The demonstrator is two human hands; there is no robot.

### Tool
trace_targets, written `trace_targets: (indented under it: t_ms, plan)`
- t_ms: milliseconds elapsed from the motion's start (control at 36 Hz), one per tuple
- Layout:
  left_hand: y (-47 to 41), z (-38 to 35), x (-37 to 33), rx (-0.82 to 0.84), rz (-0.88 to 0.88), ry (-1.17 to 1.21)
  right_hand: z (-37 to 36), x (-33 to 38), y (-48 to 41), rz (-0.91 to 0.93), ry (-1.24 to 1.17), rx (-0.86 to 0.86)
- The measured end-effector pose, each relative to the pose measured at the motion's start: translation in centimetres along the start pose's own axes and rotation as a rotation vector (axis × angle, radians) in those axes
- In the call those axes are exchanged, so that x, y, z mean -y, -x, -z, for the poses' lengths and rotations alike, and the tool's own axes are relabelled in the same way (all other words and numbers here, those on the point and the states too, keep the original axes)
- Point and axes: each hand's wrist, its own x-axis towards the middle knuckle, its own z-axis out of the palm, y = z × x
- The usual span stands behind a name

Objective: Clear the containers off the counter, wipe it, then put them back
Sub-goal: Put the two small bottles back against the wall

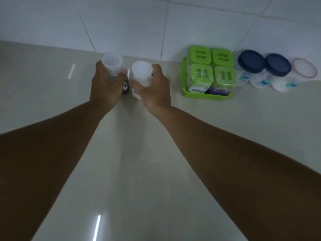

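Two tall bottles with translucent white caps stand near the back of the pale counter [156, 171], close to the tiled wall. My left hand [106, 87] is wrapped around the left bottle [112, 64], whose dark lower part shows between the hands. My right hand [154, 89] grips the right bottle [141, 73], which has a white body with a blue label. Both bottles are upright and side by side. Whether they rest on the counter or hang just above it I cannot tell.
To the right stands a green tray [206, 95] holding several green-lidded containers. Beyond it are two jars with dark blue lids [251, 61] [278, 66], a white-lidded jar [281, 85] and a clear lid with a red rim [304, 67], all against the wall.
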Motion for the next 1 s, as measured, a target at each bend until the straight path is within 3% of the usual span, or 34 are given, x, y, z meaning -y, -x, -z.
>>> trace_targets:
  t_ms: [139, 389, 750, 1000]
  plan:
    - [0.8, -1.0, 0.5, -0.015, -0.129, 0.015, 3.4, -1.3, 0.8, 0.001, -0.043, -0.013]
    - [6.7, -6.6, -2.5, 0.203, -0.267, 0.024, 14.4, -5.1, 0.5, -0.013, 0.029, -0.014]
    - [16.2, -23.0, -14.0, 0.408, -0.313, 0.08, 34.5, -13.1, 0.2, -0.033, 0.071, -0.197]
    - [19.6, -33.7, -21.4, 0.416, -0.327, 0.045, 46.1, -19.3, -0.6, -0.105, 0.037, -0.386]
